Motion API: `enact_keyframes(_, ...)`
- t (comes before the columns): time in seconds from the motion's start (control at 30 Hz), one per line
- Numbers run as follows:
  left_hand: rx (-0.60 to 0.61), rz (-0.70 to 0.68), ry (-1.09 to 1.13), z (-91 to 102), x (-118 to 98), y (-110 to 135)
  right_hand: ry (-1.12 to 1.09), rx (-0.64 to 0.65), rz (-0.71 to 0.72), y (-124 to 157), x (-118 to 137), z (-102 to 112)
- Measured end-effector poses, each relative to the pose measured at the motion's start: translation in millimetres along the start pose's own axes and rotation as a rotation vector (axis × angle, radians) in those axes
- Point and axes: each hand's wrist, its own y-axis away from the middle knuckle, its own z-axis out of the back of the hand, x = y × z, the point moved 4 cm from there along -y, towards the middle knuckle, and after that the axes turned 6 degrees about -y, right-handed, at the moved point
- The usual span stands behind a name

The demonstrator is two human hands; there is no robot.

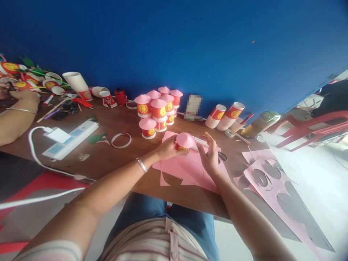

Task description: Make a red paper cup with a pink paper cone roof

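Above a pink paper sheet (190, 168), my left hand (168, 148) is closed around a red paper cup (181, 148) topped by a pink paper cone (185, 140). My right hand (210, 154) is just right of the cup, its thumb and fingers apart. Between them shows a white, stick-like thing (200, 141); whether the fingers touch it I cannot tell. Black scissor handles (223, 156) lie beside the right wrist, the rest hidden. Several finished cups with pink cones (158, 107) stand behind, some stacked.
Stacked cups (217, 115) and a tape roll (230, 133) stand at right, near a jar (259, 124). Cut pink scraps (269, 185) hang by the right edge. A power strip (71, 139) and paper ring (121, 140) lie left. Another person's arm (20, 116) reaches among cups.
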Motion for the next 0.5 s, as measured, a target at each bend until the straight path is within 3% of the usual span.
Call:
enact_keyframes(0.2,-0.073,-0.027,-0.224,24.1,-3.5,13.3,0.047,0.014,0.029,0.9,-0.7,-2.0)
enact_keyframes(0.33,-0.059,0.061,-0.187,37.6,3.7,34.6,0.038,0.011,0.014,0.6,-1.9,-2.7)
enact_keyframes(0.5,-0.161,0.099,-0.196,54.9,5.4,55.4,0.014,0.073,-0.018,0.8,-3.2,-6.4)
